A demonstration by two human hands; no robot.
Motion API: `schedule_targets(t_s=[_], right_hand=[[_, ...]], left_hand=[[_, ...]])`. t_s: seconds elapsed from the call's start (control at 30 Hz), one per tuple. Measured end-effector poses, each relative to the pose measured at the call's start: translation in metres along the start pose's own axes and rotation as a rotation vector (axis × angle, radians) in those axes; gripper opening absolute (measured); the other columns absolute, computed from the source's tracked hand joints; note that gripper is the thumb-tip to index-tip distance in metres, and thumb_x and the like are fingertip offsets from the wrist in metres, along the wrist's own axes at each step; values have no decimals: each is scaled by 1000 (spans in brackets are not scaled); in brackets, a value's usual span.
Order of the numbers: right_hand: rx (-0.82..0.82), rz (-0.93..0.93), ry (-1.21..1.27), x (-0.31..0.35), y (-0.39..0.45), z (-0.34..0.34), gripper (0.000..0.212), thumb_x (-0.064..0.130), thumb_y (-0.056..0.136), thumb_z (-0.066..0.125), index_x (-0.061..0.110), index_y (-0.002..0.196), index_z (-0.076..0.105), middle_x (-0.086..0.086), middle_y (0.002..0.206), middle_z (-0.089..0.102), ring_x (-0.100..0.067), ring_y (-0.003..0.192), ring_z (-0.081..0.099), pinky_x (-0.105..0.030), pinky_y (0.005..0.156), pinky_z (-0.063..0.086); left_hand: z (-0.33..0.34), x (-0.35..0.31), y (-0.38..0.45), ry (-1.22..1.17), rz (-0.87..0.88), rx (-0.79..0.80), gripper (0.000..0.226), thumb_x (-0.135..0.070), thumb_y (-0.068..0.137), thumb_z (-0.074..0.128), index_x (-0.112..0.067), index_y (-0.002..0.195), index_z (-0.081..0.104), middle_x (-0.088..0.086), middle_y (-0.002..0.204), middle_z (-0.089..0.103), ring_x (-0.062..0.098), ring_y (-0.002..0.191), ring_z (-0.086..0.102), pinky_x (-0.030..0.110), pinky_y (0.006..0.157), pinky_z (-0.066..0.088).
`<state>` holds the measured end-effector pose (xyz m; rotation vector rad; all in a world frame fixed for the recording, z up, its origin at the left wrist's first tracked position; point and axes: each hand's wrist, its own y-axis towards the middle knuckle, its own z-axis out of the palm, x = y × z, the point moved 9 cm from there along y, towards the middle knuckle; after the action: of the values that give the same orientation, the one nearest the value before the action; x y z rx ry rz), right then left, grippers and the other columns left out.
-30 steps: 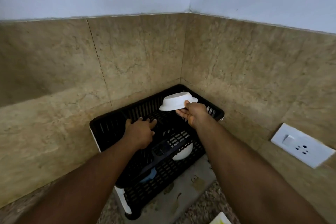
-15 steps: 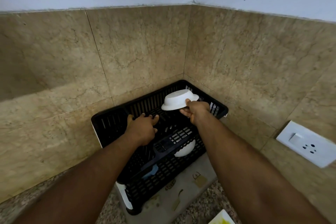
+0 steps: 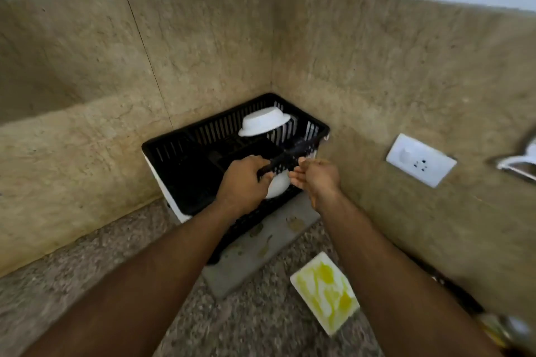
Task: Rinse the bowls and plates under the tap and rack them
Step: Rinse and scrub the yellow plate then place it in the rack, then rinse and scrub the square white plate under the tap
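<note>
Change: the right hand [image 3: 314,181] no longer holds the upturned white bowl [image 3: 264,122]; half a second ago it gripped the bowl's rim, and now the bowl sits alone, upside down, at the far corner of the black rack [image 3: 171,151], well beyond both hands.
Right grip: drawn back toward the person, fingers loosely curled and holding nothing, just to the right of the rack's black crossbar [image 3: 278,164].
Left grip: the left hand [image 3: 243,182] has come from the rack's middle to the near side, and its fingers are now curled around the crossbar's near end.
Second bowl: a second white bowl [image 3: 279,186] lies in the rack directly under the crossbar, between the two hands, partly hidden by the left hand's fingers.
Meaning for the task: this bowl counts as racked, in my judgement; two bowls are in the rack and the hands are free for the next piece.
Yet to rinse: a white plate smeared with yellow [image 3: 324,291] lies on the speckled tabletop [image 3: 87,278], nearer the person than the right grip.
Tap: a blurred metal shape far right of the right grip may be the tap; I cannot tell.
Writing: no brand, label or readable text shows; the wall socket [image 3: 420,159] is plain white, and the frame is motion-blurred.
</note>
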<state>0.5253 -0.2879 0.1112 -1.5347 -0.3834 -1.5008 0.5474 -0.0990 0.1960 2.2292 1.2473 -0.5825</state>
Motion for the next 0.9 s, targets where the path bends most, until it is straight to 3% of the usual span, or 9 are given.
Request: schedule_targets(t_s=[0.1,0.27,0.37,0.47,0.57,0.67,0.77,0.83,0.9], right_hand=[[-67,60,-101,-48,-34,-59,25,5,99,63,-9,119,60,-22,93,69,-33,75,72,-45,62,62],[-204,272,-327,-151,-70,-160,9,2,89,69,-5,83,68,-27,80,70,-33,62,66,-49,61,60],[-344,302,-716,-183,-80,-205,24,19,80,73,1,96,72,-22,97,75,-38,82,74,-51,76,63],[-450,308,-951,-188,-100,-235,42,25,84,70,1,119,68,-19,119,69,-37,108,68,-38,82,57],[-403,400,-670,-219,-102,-242,34,18,86,68,1,115,68,-18,110,71,-38,99,71,-44,79,63],[-369,493,-350,-245,-104,-233,19,5,95,61,9,112,66,-15,106,66,-39,98,70,-51,63,63],[-429,477,-364,-253,-103,-247,18,5,91,59,10,105,68,-17,109,69,-40,96,71,-59,68,62],[-430,467,-292,-251,-113,-260,17,2,92,56,11,101,68,-16,106,70,-37,92,71,-58,67,62],[-443,451,-258,-239,-136,-276,20,-2,95,54,11,100,68,-14,104,69,-34,85,71,-54,63,63]], left_hand=[[36,-14,-43,-16,23,43,30,-30,99,65,-10,118,77,9,112,77,25,101,71,37,93,58],[133,1,-101,7,-115,409,38,-37,89,63,-7,108,78,12,107,77,28,100,72,40,88,59],[178,10,-123,28,-186,537,31,-32,91,64,-3,99,74,14,101,75,24,93,68,29,82,52],[212,25,-135,71,-244,608,44,-36,97,64,-2,125,64,20,126,66,35,118,61,36,93,47],[235,35,-142,61,-286,653,60,-39,99,62,4,139,51,23,139,58,39,126,56,39,96,45],[244,36,-144,-1,-302,616,48,-33,99,65,2,132,59,21,132,63,37,120,60,33,81,41],[246,38,-148,-51,-346,570,45,-31,98,66,1,130,62,21,129,66,36,116,63,34,84,45],[249,35,-154,-111,-382,561,45,-29,98,66,2,131,64,22,130,66,39,117,64,40,94,51],[253,24,-165,-223,-421,556,38,-28,99,66,0,123,69,23,119,71,41,107,69,50,91,58]])
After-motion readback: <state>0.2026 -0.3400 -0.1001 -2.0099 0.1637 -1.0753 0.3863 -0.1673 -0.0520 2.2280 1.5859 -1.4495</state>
